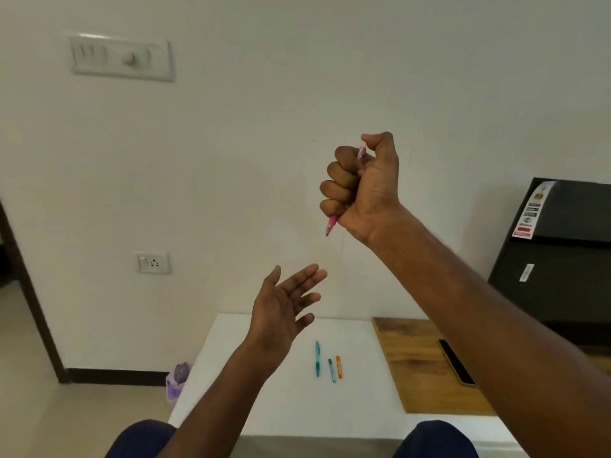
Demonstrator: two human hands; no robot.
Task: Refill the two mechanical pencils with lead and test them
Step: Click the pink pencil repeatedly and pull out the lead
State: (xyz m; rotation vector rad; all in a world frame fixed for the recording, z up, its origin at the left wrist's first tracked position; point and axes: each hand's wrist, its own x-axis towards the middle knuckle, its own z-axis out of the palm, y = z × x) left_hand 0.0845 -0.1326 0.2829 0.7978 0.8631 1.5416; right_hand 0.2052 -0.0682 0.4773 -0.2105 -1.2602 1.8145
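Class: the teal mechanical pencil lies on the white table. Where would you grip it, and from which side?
Pinch the teal pencil mid-barrel from above. It lies flat, pointing away, with bare table on its left and the lead cases close on its right, so the open left hand is probably best placed.

So on the table [251,385] there's one mechanical pencil [317,358] lying left of two lead cases [335,370], all side by side, with a wooden board [416,361] off to the right and a phone [456,361] on it. The other pencil [331,224] is up in the right hand [362,186], above the left hand [284,307]. A bottle [178,380] sits on the floor left of the table.
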